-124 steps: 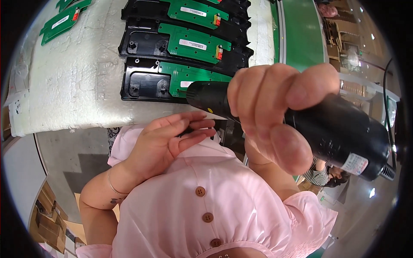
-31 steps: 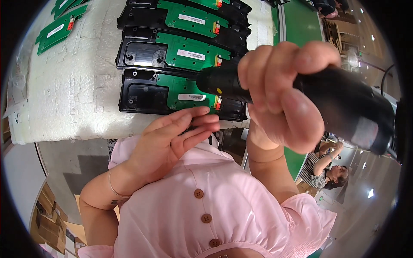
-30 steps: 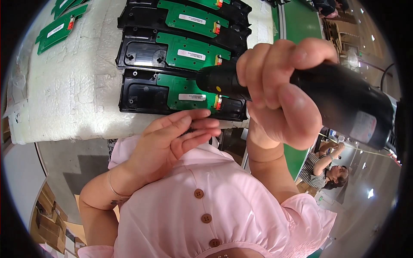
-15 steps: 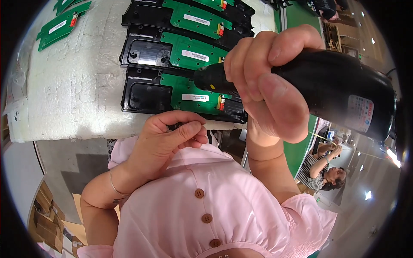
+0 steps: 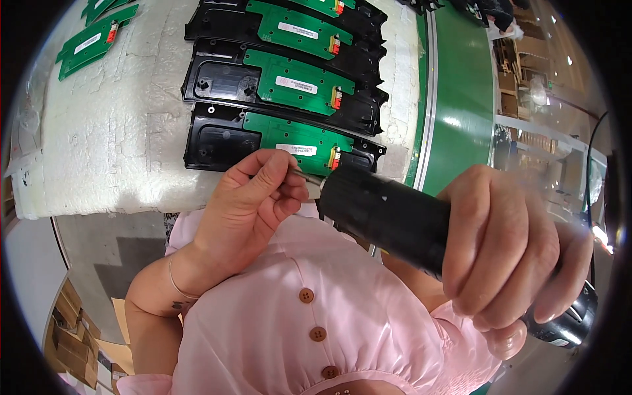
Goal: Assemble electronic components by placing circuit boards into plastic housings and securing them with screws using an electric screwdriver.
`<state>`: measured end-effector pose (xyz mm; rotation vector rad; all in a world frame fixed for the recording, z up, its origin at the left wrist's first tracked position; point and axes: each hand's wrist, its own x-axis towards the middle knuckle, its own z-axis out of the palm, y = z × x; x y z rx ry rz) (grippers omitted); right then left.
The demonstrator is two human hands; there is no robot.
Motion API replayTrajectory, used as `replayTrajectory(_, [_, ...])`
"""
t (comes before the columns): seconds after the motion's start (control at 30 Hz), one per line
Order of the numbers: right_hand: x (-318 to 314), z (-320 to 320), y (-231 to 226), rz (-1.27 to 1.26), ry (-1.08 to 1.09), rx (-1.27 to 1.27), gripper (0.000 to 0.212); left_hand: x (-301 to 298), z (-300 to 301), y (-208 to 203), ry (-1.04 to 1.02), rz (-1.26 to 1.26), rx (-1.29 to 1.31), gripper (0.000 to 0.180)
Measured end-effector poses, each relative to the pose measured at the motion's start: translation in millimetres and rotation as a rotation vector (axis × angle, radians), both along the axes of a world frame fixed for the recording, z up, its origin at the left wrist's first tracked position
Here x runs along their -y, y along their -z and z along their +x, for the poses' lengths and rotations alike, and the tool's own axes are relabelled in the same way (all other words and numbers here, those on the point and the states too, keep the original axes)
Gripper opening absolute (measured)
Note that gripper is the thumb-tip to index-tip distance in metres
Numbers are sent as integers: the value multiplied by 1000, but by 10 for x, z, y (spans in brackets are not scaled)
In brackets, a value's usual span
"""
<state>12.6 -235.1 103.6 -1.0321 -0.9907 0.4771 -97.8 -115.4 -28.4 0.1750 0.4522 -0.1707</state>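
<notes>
My right hand [image 5: 507,243] is wrapped round the black body of an electric screwdriver [image 5: 388,214], which points left toward my other hand. Its thin metal bit [image 5: 309,176] meets the pinched thumb and finger of my left hand [image 5: 253,201]. Whatever those fingertips hold is too small and hidden to name. Just beyond both hands lies the nearest black plastic housing [image 5: 224,146], with a green circuit board [image 5: 289,130] set in it. The board bears a white label and a red-and-yellow component at its right end.
Several more black housings with green boards [image 5: 299,76] line up behind the nearest one on a white foam-covered table [image 5: 125,138]. Loose green boards [image 5: 89,43] lie at the far left. A black cable [image 5: 588,178] hangs at the right. Cardboard boxes [image 5: 72,339] stand at lower left.
The screwdriver has come back from over the nearest board, down and toward me, and its bit now meets my left fingers. My left hand has risen slightly and turned toward it.
</notes>
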Motion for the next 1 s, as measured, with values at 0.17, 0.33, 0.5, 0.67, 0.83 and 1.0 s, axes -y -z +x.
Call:
replayTrajectory(0.17, [-90,-35,190,167,-22,21,27,-5,-40,26,-15,-77,-16,19])
replayTrajectory(0.33, [-356,124,183,71,-115,114,30,39,1,-130,31,-160,120,33])
replayTrajectory(0.5, [-525,340,491,-60,-219,70,36,57,21,-60,167,34,147,41])
replayTrajectory(0.67, [-572,337,482,-158,-175,111,34,53,68,56,113,-16,152,40])
replayTrajectory(0.83, [-651,230,480,-174,-113,39,32,75,88,72,36,-38,176,38])
replayTrajectory(1.0, [-710,204,524,-150,-118,59,29,93,99,41,41,-40,139,34])
